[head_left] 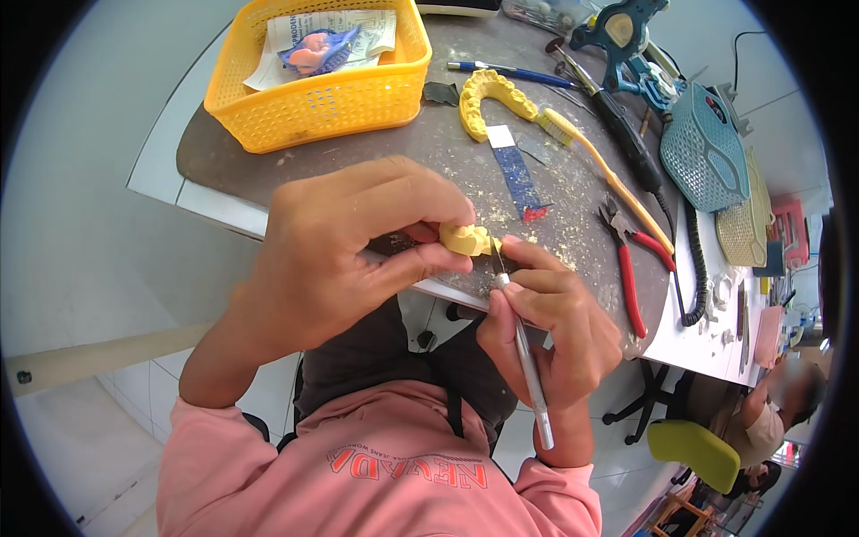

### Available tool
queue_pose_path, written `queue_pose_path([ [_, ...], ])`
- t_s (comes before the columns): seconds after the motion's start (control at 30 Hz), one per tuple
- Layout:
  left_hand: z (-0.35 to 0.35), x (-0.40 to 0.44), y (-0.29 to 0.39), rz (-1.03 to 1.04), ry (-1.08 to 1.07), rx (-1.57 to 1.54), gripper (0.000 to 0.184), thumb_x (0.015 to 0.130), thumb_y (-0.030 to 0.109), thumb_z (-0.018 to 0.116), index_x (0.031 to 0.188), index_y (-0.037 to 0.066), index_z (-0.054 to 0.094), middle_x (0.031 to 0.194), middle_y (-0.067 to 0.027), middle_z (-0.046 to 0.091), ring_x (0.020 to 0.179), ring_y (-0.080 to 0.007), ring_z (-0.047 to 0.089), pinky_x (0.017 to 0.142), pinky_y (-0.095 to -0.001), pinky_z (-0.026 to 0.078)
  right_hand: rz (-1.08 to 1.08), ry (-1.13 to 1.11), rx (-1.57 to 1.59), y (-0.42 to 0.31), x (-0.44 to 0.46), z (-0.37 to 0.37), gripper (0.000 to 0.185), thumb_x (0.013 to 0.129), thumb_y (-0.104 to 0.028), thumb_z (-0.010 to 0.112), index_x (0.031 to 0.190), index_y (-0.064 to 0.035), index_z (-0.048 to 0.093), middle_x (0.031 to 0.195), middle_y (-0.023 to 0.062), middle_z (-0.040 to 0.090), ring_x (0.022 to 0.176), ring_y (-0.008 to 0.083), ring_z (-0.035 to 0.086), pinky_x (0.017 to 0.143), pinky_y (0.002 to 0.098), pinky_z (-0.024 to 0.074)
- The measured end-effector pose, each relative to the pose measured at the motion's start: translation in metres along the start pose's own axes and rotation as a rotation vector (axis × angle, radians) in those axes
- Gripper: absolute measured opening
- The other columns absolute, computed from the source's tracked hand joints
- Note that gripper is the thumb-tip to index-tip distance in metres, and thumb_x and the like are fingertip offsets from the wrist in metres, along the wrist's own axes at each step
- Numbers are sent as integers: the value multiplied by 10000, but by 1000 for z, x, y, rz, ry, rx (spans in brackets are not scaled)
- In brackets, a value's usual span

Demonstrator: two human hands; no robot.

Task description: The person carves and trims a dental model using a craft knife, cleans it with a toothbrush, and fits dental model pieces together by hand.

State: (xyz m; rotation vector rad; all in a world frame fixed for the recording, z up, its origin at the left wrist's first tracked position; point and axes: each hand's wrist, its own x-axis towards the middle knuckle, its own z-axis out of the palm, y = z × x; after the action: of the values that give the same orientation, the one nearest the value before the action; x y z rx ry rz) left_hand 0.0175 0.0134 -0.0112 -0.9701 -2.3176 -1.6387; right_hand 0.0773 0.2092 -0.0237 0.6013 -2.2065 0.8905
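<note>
Between the thumb and fingers of my left hand (pixel 349 242) is a small yellow dental cast piece (pixel 463 239), held above the table's front edge. My right hand (pixel 559 327) grips a silver craft knife (pixel 528 367) like a pen. The knife's thin blade (pixel 498 259) is at the right end of the cast piece, where a fingertip of my right hand also comes close. Whether the blade touches the plaster I cannot tell. Farther back on the table lies a horseshoe-shaped yellow dental cast (pixel 474 94), with a strip of blue articulating paper (pixel 517 174) in front of it.
Yellow shavings cover the grey tabletop (pixel 573 210). A yellow basket (pixel 322 107) stands at back left. To the right lie a toothbrush (pixel 617 183), red-handled cutters (pixel 631 268), a rotary handpiece (pixel 626 134) and a teal basket (pixel 707 148). Another person (pixel 761 421) sits far right.
</note>
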Motion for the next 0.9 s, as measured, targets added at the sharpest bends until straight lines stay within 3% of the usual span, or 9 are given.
queue_pose_path([
  [0.2,1,-2,-3,185,42,179,294,685,15,851,949,2,720,861,-100,689,765,-177,685,658,-285,563,14,15,21,1,0,1,193,710,59,777,788,-1,611,725,122,653,819,315,743,675,346,601],
  [0.9,-3,0,-6,110,-2,54,252,692,-55,819,918,-33,710,883,-136,701,798,-193,699,681,-278,580,16,-18,15,2,5,-3,179,701,33,810,761,-4,645,727,117,681,814,304,746,667,330,599],
])
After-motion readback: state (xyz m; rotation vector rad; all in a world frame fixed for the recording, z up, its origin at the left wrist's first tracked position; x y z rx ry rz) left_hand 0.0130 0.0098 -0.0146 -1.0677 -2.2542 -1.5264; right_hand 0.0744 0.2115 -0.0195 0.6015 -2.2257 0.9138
